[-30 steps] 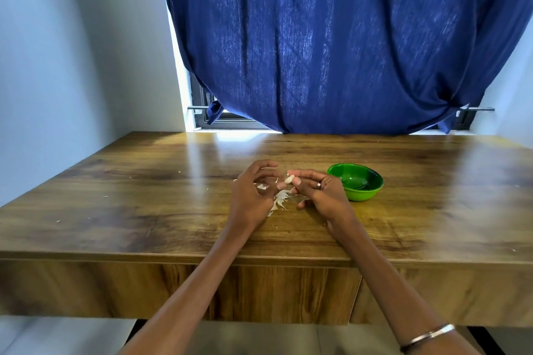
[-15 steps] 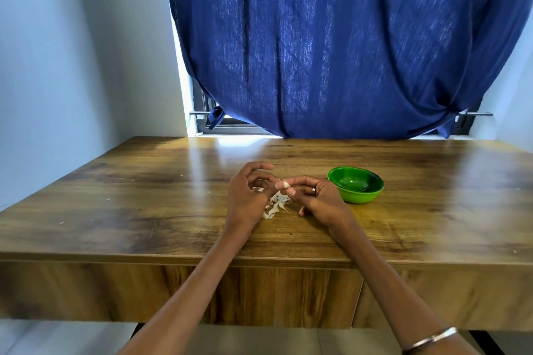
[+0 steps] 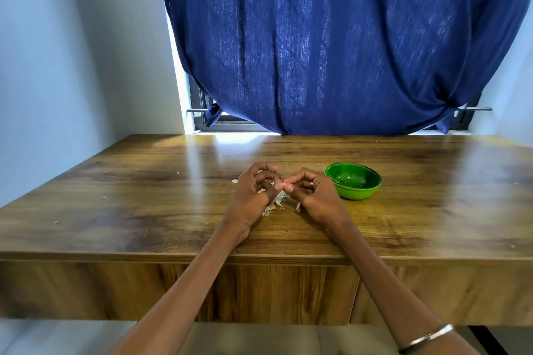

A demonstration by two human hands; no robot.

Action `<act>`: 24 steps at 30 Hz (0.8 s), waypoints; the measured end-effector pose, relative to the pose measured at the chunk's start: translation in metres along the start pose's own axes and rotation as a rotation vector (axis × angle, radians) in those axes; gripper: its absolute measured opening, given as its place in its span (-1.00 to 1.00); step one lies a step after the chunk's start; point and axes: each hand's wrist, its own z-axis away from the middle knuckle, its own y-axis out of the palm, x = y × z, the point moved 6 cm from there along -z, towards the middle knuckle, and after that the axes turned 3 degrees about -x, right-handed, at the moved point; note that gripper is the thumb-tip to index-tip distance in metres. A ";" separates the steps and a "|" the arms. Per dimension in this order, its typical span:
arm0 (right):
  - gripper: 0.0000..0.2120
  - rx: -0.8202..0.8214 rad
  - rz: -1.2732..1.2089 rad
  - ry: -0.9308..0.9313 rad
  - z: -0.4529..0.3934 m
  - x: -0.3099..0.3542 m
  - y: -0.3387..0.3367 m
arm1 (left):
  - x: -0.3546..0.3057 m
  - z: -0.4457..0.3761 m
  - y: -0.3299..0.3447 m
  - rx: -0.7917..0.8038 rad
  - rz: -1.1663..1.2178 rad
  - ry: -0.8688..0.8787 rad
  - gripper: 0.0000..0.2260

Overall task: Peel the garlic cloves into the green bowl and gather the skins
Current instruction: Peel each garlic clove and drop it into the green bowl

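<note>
Between my fingertips, over the pile of skins

Between the tips of my two hands, above the middle of the table, sits a small pale garlic clove [image 3: 282, 184], mostly hidden by my thumbs, so only a sliver of it shows. My left hand [image 3: 253, 196] has its fingers curled, thumb and forefinger pinching the clove from the left. My right hand [image 3: 314, 196] meets it from the other side, thumb and forefinger closed on the same clove, the remaining fingers bent inward; a thin ring shows on one of them. Both hands rest with their heels on the wood.

Directly under and between my hands lies a small heap of whitish, papery garlic skins [image 3: 275, 202], with one stray piece just beyond my left knuckles. Just to the right of my right hand, near but not touching it, stands the round green plastic bowl [image 3: 353, 184]; I cannot tell what lies inside it from this angle.

All of this is on the glossy brown wooden table [image 3: 144, 210], which carries a few tiny pale crumbs toward its left side. A thin silver metal bangle [image 3: 427, 339] circles my right wrist at the lower edge. Behind the table hangs a dark blue fabric curtain [image 3: 331, 37] over a dark-framed window, with plain pale walls on either side
</note>
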 end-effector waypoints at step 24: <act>-0.79 -0.129 0.340 -0.260 0.004 0.019 0.010 | 0.009 -0.008 0.002 -0.167 0.070 0.026 -0.75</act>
